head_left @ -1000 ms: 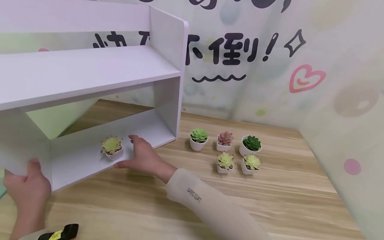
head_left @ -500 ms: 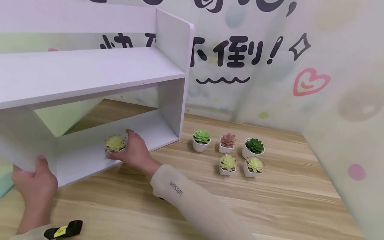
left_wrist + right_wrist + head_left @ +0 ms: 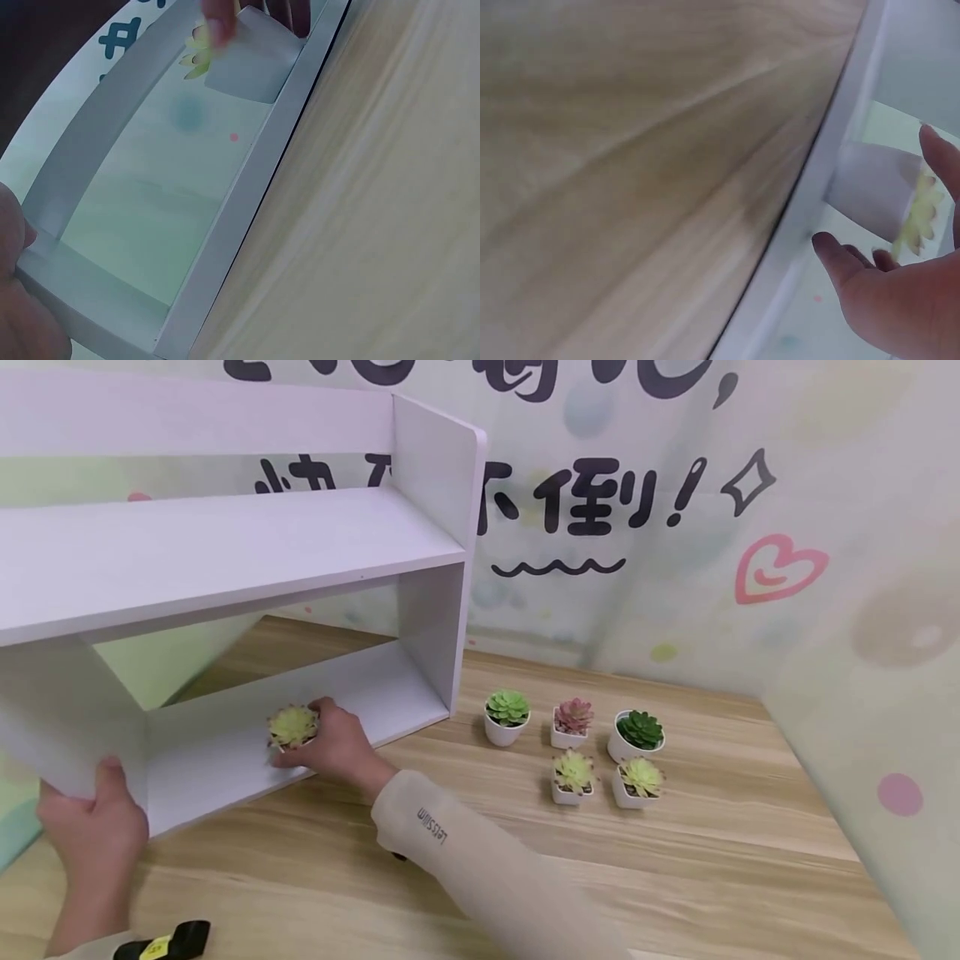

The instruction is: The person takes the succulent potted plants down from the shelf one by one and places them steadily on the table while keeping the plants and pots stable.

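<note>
My left hand (image 3: 96,818) grips the left side panel of a white two-tier shelf (image 3: 225,547), its thumb on the inner face. In the lower compartment, near the front edge, a yellow-green succulent (image 3: 292,725) sits in a small white pot. My right hand (image 3: 337,747) is round this potted succulent, thumb in front and fingers at its right, covering much of the pot in the head view. The right wrist view shows the white pot (image 3: 876,187) between thumb and fingers. From the left wrist view, the pot (image 3: 255,56) stands on the bottom board with fingers on both sides.
On the wooden table (image 3: 712,852), right of the shelf, stand several potted succulents: a light green one (image 3: 507,710), a pink one (image 3: 573,717), a dark green one (image 3: 637,731), and two yellow-green ones (image 3: 573,772). A printed backdrop (image 3: 660,610) rises behind.
My right hand has moved left from beside the potted succulent and come round it. The left hand keeps its grip on the shelf. The whole head view has shifted slightly.
</note>
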`<state>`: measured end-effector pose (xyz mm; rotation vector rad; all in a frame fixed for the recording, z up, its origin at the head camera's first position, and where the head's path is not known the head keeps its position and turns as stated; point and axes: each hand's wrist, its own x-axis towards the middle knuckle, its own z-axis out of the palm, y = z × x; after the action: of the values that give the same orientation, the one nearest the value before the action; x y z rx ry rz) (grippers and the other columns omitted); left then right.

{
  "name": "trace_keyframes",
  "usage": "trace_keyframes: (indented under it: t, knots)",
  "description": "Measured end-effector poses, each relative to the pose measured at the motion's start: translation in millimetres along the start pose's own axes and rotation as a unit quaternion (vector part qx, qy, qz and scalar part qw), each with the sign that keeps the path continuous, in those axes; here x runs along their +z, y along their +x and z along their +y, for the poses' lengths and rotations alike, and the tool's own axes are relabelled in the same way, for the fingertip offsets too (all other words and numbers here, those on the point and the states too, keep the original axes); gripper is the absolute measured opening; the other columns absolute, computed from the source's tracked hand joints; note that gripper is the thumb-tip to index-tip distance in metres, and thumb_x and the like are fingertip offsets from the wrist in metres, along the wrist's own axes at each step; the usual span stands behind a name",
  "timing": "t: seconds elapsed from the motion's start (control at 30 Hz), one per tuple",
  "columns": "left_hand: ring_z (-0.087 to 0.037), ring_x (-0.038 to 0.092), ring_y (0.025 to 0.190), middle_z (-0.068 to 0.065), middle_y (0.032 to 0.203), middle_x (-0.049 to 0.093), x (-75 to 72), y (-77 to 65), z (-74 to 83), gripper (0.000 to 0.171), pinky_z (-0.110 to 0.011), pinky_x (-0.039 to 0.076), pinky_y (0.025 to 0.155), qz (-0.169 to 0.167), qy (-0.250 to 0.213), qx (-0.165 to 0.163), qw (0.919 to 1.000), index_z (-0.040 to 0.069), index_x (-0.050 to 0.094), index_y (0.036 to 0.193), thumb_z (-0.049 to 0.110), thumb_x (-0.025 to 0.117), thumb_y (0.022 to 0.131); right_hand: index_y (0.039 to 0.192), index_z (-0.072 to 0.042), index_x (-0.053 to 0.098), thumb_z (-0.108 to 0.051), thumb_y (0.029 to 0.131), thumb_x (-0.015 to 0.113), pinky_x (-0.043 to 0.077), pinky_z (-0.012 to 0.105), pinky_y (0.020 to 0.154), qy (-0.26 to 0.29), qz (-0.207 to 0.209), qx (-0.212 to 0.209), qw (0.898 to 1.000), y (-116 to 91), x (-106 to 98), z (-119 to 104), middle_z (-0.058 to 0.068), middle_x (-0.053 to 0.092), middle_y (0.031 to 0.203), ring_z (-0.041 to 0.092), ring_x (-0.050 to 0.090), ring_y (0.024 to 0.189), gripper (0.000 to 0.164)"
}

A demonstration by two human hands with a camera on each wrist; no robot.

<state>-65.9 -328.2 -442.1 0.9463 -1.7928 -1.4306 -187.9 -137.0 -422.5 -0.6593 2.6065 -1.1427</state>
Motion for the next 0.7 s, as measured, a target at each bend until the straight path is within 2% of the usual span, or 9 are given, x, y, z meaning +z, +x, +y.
trace_keyframes:
  t: [0.13,0.37,0.43,0.7]
  knots:
    - [-0.008,0.042,0.138,0.017,0.137,0.049,-0.2,-0.6,-2.3,0.048,-0.024,0.026,0.124,0.001,0.002,-0.001,1.0,0.022,0.038,0.152,0.027,0.042,0.105,0.133,-0.011,0.053,-0.033,0.078,0.088,0.049,0.012,0.081,-0.037,0.008,-0.005,0.999,0,5,2,0.002,0.069,0.118,0.004,0.062,0.096,0.069]
    - [-0.009,0.042,0.139,0.013,0.139,0.049,-0.8,-1.6,-2.3,0.049,-0.026,0.027,0.124,0.006,0.012,0.004,0.9999,0.019,0.038,0.153,0.027,0.041,0.105,0.133,-0.01,0.054,-0.034,0.078,0.088,0.049,0.012,0.078,-0.06,0.015,-0.024,0.998,-6,0,6,0.002,0.07,0.116,0.004,0.062,0.093,0.069]
    - [-0.009,0.041,0.14,0.013,0.14,0.049,-1.4,-1.7,-3.2,0.049,-0.027,0.026,0.125,0.003,0.013,0.001,0.9999,0.02,0.038,0.153,0.028,0.041,0.105,0.133,-0.01,0.054,-0.033,0.077,0.088,0.049,0.012,0.079,-0.055,0.015,-0.023,0.998,-9,-6,9,0.003,0.071,0.116,0.004,0.063,0.093,0.069]
    - [-0.007,0.045,0.135,0.015,0.134,0.051,0.1,-2.1,-2.9,0.047,-0.023,0.03,0.122,0.013,0.016,0.028,0.9994,0.02,0.042,0.151,0.025,0.042,0.104,0.124,-0.008,0.057,-0.031,0.072,0.091,0.05,0.014,0.075,-0.021,0.027,-0.015,0.999,-24,-41,17,0.004,0.07,0.109,0.006,0.061,0.087,0.066]
